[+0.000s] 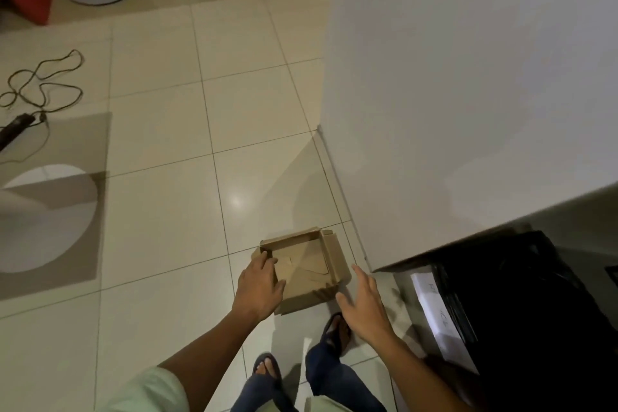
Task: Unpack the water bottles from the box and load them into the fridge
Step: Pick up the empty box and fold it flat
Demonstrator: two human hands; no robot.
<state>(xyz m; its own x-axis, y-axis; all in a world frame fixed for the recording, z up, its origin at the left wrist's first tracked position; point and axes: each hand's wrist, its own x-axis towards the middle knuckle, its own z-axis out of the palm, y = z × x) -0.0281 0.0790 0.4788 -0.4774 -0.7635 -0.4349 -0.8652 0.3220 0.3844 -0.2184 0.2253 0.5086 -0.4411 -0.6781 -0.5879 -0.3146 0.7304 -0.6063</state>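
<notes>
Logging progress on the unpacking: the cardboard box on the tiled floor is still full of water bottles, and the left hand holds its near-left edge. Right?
Not quite. In the head view the cardboard box is empty: only its folded bottom flaps show, no bottles. It does sit on the tiled floor, and the left hand does hold its near-left edge.

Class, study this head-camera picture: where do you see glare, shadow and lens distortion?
Head view: a bright glare spot on the floor tiles; a soft shadow falls beside the white wall, above the cardboard box; tile lines bow from wide-angle distortion; dim, warm light overall.
</notes>
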